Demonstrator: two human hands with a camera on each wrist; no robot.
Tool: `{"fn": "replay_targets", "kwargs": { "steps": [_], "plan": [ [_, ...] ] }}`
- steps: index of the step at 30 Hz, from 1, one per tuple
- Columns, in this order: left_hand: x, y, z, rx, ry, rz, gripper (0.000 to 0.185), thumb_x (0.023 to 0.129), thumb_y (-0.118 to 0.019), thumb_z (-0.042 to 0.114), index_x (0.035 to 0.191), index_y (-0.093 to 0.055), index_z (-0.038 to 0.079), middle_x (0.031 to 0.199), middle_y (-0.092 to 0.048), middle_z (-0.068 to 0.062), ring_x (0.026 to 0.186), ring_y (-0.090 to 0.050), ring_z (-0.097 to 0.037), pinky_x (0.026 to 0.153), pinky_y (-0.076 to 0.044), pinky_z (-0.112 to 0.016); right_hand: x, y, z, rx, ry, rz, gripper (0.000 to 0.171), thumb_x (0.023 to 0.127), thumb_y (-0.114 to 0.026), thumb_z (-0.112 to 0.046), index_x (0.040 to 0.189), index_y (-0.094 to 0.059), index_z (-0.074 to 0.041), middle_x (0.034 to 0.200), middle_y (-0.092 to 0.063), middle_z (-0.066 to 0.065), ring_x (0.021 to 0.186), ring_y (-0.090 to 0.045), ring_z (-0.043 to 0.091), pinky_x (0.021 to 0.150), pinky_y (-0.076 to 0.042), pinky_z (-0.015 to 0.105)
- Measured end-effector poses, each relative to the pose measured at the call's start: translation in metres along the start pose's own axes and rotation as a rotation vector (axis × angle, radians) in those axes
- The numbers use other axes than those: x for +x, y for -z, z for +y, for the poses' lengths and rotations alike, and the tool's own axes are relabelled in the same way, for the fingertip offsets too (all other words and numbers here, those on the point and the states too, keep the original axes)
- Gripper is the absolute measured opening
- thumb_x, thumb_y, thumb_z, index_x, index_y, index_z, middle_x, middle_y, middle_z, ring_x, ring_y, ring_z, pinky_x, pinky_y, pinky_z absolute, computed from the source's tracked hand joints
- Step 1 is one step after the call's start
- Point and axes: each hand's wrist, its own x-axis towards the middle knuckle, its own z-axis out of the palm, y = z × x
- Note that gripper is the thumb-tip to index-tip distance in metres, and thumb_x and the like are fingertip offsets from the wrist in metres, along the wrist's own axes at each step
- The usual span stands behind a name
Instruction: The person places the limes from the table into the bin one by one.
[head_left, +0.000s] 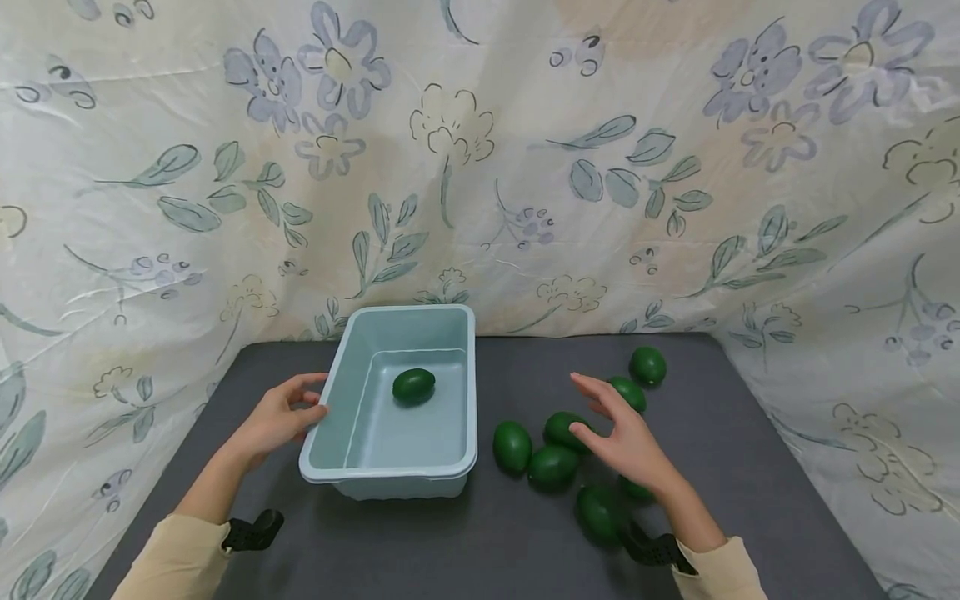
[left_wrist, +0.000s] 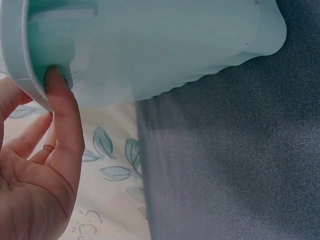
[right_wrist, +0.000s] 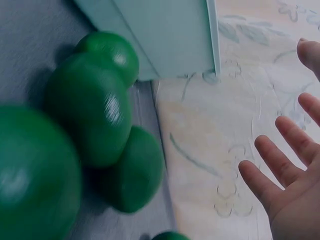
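Note:
My left hand holds the left rim of a light blue-green plastic bin, with a fingertip tucked under the lip against the outer wall in the left wrist view. One glossy dark green, avocado-like fruit lies on the bin's floor. To the right of the bin, my right hand hovers over a loose group of the same fruits, its fingers spread and holding nothing. In the right wrist view, several fruits lie beside that hand, apart from its fingertips.
A dark grey cloth-covered table carries everything. Behind it and at both sides hangs a floral curtain. A single fruit lies toward the back right, and another is near the right wrist's black camera strap.

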Motion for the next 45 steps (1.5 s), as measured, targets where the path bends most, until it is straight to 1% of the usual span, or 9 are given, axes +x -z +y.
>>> {"fn": "replay_targets", "kwargs": {
  "steps": [3,5,7,14,18,21,28,40,45],
  "plan": [
    [-0.001,0.000,0.000,0.001,0.001,0.004,0.060,0.088,-0.059,0.013,0.141,-0.031,0.006,0.109,-0.051,-0.020,0.081,-0.059,-0.021,0.063,-0.054,-0.035,-0.010,0.001,0.015,-0.055,-0.015,0.018,0.063,0.083,-0.067,-0.009,0.139,-0.038,-0.016,0.138,-0.042,0.007,0.123,-0.044,0.025,0.093,-0.042,0.039],
    [-0.001,0.000,0.000,-0.002,0.000,0.004,0.059,0.089,-0.059,0.013,0.141,-0.031,0.006,0.109,-0.051,-0.020,0.081,-0.059,-0.021,0.063,-0.054,-0.036,-0.015,0.004,0.019,-0.092,-0.010,0.026,0.064,0.082,-0.068,-0.007,0.138,-0.039,-0.012,0.137,-0.043,0.010,0.121,-0.044,0.026,0.092,-0.043,0.036],
    [-0.002,0.000,0.000,-0.003,0.001,0.003,0.059,0.089,-0.058,0.013,0.141,-0.031,0.006,0.109,-0.051,-0.020,0.082,-0.059,-0.021,0.064,-0.054,-0.036,-0.021,0.006,0.034,-0.132,-0.019,0.023,0.065,0.082,-0.069,-0.011,0.139,-0.038,-0.016,0.138,-0.042,0.006,0.122,-0.043,0.021,0.091,-0.043,0.035],
    [-0.002,0.000,0.000,-0.008,0.000,0.004,0.059,0.089,-0.059,0.013,0.140,-0.032,0.006,0.109,-0.050,-0.020,0.083,-0.058,-0.022,0.066,-0.054,-0.036,-0.042,0.015,0.059,-0.166,-0.071,0.001,0.066,0.082,-0.070,-0.016,0.139,-0.039,-0.023,0.138,-0.041,0.002,0.123,-0.034,-0.005,0.089,-0.043,0.045],
    [-0.001,0.000,0.000,-0.017,0.001,0.005,0.059,0.089,-0.059,0.013,0.140,-0.032,0.006,0.108,-0.050,-0.020,0.082,-0.058,-0.022,0.065,-0.054,-0.036,-0.051,0.019,0.068,-0.171,-0.106,0.000,0.065,0.082,-0.070,-0.019,0.139,-0.039,-0.024,0.136,-0.042,0.002,0.122,-0.031,-0.010,0.089,-0.042,0.046],
    [-0.001,0.000,0.000,-0.024,0.003,0.005,0.059,0.088,-0.059,0.013,0.141,-0.032,0.007,0.108,-0.050,-0.020,0.082,-0.059,-0.021,0.065,-0.054,-0.036,-0.057,0.021,0.073,-0.196,-0.135,0.002,0.065,0.082,-0.070,-0.021,0.139,-0.038,-0.024,0.136,-0.042,0.004,0.122,-0.033,-0.004,0.088,-0.042,0.048],
    [-0.001,0.000,-0.001,-0.017,0.007,0.008,0.059,0.089,-0.059,0.013,0.141,-0.032,0.007,0.109,-0.050,-0.019,0.082,-0.059,-0.021,0.065,-0.054,-0.036,-0.068,0.022,0.084,-0.212,-0.171,-0.003,0.066,0.080,-0.072,-0.020,0.138,-0.040,-0.022,0.135,-0.042,0.011,0.119,-0.038,0.032,0.086,-0.039,0.056],
    [0.000,-0.001,-0.002,-0.011,0.004,0.007,0.059,0.089,-0.059,0.012,0.140,-0.032,0.007,0.109,-0.050,-0.019,0.082,-0.058,-0.022,0.064,-0.054,-0.036,-0.086,0.018,0.102,-0.235,-0.241,-0.016,0.068,0.079,-0.072,-0.030,0.135,-0.043,-0.008,0.132,-0.041,0.020,0.120,-0.039,0.041,0.086,-0.036,0.058],
    [0.001,-0.001,-0.002,-0.012,0.007,0.010,0.059,0.088,-0.059,0.013,0.140,-0.032,0.007,0.109,-0.051,-0.019,0.082,-0.058,-0.022,0.064,-0.053,-0.036,-0.088,0.016,0.105,-0.248,-0.280,-0.014,0.068,0.079,-0.072,-0.033,0.134,-0.044,-0.006,0.129,-0.044,0.019,0.118,-0.043,0.039,0.086,-0.037,0.057]
  ]
}}
